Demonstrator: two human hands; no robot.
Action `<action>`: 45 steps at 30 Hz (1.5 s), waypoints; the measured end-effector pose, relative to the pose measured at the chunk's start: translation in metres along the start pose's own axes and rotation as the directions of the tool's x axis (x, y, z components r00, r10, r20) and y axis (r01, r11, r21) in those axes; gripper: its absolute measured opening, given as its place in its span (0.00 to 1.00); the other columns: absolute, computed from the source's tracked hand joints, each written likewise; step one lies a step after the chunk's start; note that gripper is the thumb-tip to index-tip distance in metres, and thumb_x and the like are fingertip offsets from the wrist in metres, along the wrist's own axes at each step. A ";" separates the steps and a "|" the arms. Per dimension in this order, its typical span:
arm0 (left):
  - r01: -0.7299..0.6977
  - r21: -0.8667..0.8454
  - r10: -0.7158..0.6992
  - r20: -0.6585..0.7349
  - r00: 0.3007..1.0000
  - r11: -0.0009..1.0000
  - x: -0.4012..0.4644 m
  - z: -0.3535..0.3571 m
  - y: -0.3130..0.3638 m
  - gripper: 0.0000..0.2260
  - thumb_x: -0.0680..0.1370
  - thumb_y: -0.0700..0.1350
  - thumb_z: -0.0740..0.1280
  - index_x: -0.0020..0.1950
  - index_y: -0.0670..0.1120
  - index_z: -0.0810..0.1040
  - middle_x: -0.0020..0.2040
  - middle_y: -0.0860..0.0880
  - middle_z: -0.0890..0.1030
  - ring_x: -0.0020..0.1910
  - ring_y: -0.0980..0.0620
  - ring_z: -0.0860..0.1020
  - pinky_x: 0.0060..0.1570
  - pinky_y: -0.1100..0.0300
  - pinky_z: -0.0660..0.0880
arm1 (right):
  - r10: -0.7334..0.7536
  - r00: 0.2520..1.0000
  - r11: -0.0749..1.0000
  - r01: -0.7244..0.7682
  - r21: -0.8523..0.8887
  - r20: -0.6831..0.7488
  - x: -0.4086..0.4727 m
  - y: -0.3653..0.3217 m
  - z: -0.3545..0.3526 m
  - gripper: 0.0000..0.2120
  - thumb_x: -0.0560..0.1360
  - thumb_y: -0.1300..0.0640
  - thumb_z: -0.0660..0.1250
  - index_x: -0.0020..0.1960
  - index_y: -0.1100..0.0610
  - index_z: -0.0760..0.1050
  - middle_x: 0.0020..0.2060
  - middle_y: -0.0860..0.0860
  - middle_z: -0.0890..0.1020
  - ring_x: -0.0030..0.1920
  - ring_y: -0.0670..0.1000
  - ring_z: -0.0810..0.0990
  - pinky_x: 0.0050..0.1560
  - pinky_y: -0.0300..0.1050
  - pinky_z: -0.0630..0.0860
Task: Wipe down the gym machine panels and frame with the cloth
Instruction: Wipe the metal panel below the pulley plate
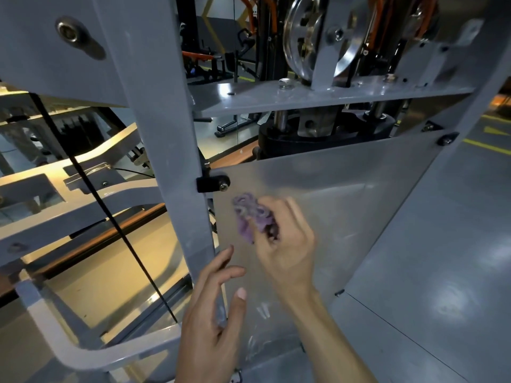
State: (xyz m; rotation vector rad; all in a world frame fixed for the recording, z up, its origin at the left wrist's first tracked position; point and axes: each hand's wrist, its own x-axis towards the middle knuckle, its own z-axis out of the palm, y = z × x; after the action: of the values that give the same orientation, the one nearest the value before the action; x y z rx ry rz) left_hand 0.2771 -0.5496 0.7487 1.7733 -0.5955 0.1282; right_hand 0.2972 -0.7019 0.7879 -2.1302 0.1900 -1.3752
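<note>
While the right hand (287, 244) pressed against the translucent panel (345, 205), its fingers were curled round a bunched purple cloth (249, 214), which sat high on the panel just below and right of a black bracket (213, 183) with a bolt. The hand and cloth were smeared by motion blur, so the exact placing of each finger could not be made out, and part of the cloth was hidden under the fingers. The left hand (213, 322) lay lower down at the panel's left edge, where it met the grey upright post (171, 150); its fingers were fairly straight and spread, the thumb resting on the panel face, the others reaching round the edge, partly hidden behind it. Whether they actually clasped the edge was unclear. Both forearms were cut off by the bottom of the view. Behind the frosted panel only vague shapes showed. Above it, black weight plates (304, 136) and guide rods were partly concealed by a grey shelf plate (276, 98), and the silver pulley (301, 37) was cropped at the top. A thin black cable (110, 211) ran diagonally at left.
</note>
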 end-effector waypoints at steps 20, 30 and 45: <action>-0.023 -0.036 0.022 -0.024 0.999 0.999 0.013 0.032 0.008 0.10 0.80 0.53 0.63 0.59 0.59 0.79 0.68 0.55 0.79 0.68 0.52 0.78 0.63 0.53 0.77 | 0.117 0.993 0.987 -0.113 0.113 -0.031 0.011 0.025 -0.023 0.11 0.73 0.67 0.74 0.55 0.60 0.82 0.46 0.49 0.83 0.41 0.45 0.82 0.39 0.42 0.80; 0.048 -0.145 -0.056 -0.054 0.997 0.988 0.035 0.027 0.052 0.14 0.77 0.63 0.64 0.59 0.61 0.79 0.50 0.52 0.79 0.48 0.47 0.81 0.45 0.50 0.79 | 0.450 0.794 0.570 -0.607 0.553 0.408 0.003 0.009 -0.069 0.04 0.77 0.56 0.69 0.49 0.53 0.83 0.37 0.48 0.83 0.37 0.44 0.78 0.36 0.37 0.74; 0.098 0.114 -0.127 0.293 0.948 0.989 0.046 0.000 0.043 0.09 0.81 0.61 0.63 0.50 0.61 0.82 0.42 0.59 0.85 0.43 0.55 0.84 0.44 0.59 0.78 | 0.561 0.429 0.246 -0.903 0.352 0.708 -0.019 0.011 -0.073 0.32 0.66 0.33 0.75 0.58 0.57 0.82 0.51 0.61 0.86 0.49 0.59 0.86 0.44 0.55 0.84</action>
State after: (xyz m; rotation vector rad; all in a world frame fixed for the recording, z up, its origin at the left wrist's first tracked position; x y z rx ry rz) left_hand 0.2973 -0.5714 0.8038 1.9346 -0.7121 -0.1983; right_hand 0.2275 -0.7315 0.7884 -1.2400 0.3864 -0.2013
